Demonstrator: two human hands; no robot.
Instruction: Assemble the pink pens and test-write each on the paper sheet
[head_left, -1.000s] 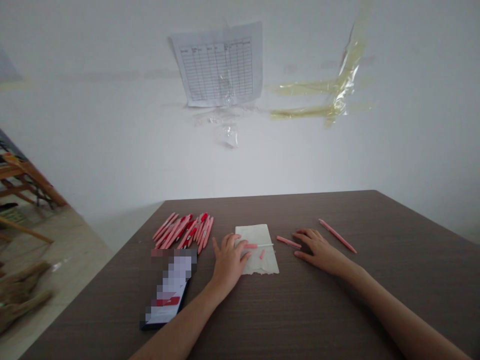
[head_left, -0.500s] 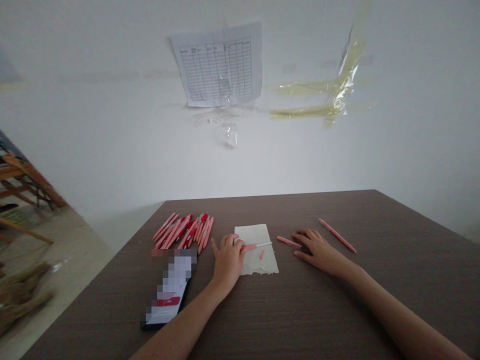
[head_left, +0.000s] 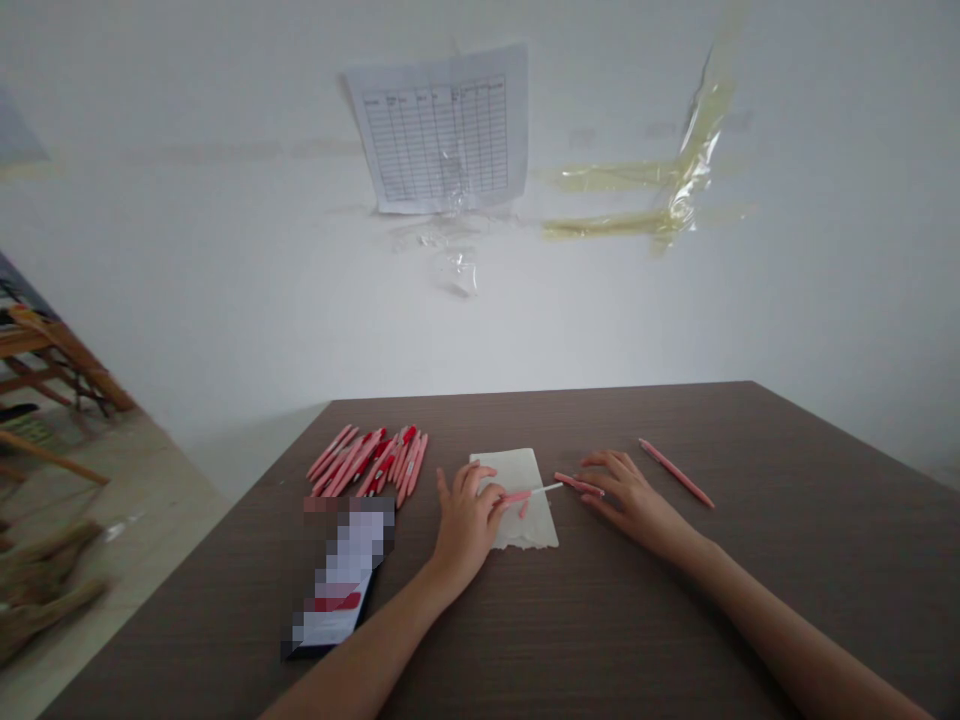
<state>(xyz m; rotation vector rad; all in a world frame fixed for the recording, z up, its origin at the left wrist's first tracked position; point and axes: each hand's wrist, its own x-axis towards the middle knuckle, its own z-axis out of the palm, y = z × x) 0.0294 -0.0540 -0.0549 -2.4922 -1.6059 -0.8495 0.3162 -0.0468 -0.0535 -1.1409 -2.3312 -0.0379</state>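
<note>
My left hand (head_left: 466, 517) rests on the left part of a pale paper sheet (head_left: 525, 470) and pinches a thin refill with a pink end (head_left: 534, 492), lifted slightly and pointing right. A small pink piece (head_left: 523, 510) lies on the sheet just below it. My right hand (head_left: 628, 494) sits to the right of the sheet, fingers curled over a short pink pen barrel (head_left: 576, 484) on the brown table (head_left: 570, 620). Whether it grips the barrel is unclear.
A pile of several pink and red pens (head_left: 371, 462) lies left of the sheet. One whole pink pen (head_left: 675, 472) lies at the right. A dark phone-like slab (head_left: 341, 580) lies near the left edge. Wooden furniture (head_left: 45, 370) stands on the floor at left.
My left hand has closed on the refill and raised its white tip toward the right. My right hand has shifted slightly left onto the pink barrel.
</note>
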